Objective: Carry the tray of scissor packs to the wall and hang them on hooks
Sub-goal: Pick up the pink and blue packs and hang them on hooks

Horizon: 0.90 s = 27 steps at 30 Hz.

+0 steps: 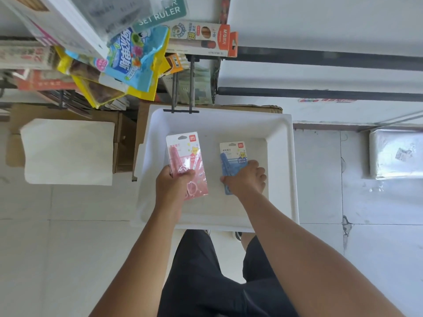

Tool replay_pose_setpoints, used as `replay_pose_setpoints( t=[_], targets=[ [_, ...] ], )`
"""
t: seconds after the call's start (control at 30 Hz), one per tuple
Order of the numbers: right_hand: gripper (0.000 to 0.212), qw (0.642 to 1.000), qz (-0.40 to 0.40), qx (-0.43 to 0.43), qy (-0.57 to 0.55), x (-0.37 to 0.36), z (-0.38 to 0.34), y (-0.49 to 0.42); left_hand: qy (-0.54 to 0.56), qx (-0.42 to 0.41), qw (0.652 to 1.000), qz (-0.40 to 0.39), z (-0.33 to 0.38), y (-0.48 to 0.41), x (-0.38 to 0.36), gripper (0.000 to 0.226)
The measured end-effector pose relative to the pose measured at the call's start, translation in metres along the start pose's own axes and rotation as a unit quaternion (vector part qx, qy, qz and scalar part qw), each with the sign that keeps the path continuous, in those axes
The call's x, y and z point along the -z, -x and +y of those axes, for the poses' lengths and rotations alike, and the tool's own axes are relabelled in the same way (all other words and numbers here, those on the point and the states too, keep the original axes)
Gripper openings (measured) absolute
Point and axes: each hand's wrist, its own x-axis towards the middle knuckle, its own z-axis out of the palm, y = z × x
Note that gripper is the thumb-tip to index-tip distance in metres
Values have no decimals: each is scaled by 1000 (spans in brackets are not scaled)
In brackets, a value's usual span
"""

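Observation:
A white tray (pixel 280 170) rests below me in front of the wall. My left hand (pixel 172 184) grips a pink scissor pack (pixel 184 156), lifted slightly above the tray floor. My right hand (pixel 246 179) is closed over the lower end of a blue scissor pack (pixel 233 154) that lies in the tray. Two dark metal hooks (pixel 183 88) stick out from the wall just above the tray's far rim.
Hanging goods crowd the wall at upper left: a blue and yellow bag (pixel 132 62), a ruler set (pixel 160 14), pencil packs (pixel 201 37). Cardboard boxes (pixel 123 143) and a white sheet (pixel 68 152) lie left of the tray. A wrapped white block (pixel 396 154) sits at right.

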Motion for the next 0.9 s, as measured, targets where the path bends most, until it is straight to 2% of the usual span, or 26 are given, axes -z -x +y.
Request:
replay_pose_setpoints(
  t=[0.1,0.27,0.3,0.47,0.53,0.63,0.9],
  targets=[
    [80,1000,-16,-1,-25,5,1,-1,-4,-2,1000,-8,4,5,0,34],
    [16,975,-70,57,-204,27,9,18,-23,-26,999,-27,15,22,5,33],
    [11,972,-65,75,-215,34,10,25,-30,-38,998,-35,18,27,7,33],
    [12,948,-66,121,-285,75,12,65,-53,-92,992,-70,41,61,13,33],
    [13,936,-58,135,-319,92,15,81,-45,-113,989,-82,52,75,16,25],
    [16,904,-52,164,-390,119,19,107,-21,-149,984,-96,74,99,19,16],
    [22,804,-7,288,-521,206,23,177,51,-285,947,-136,141,168,16,22]
  ],
)
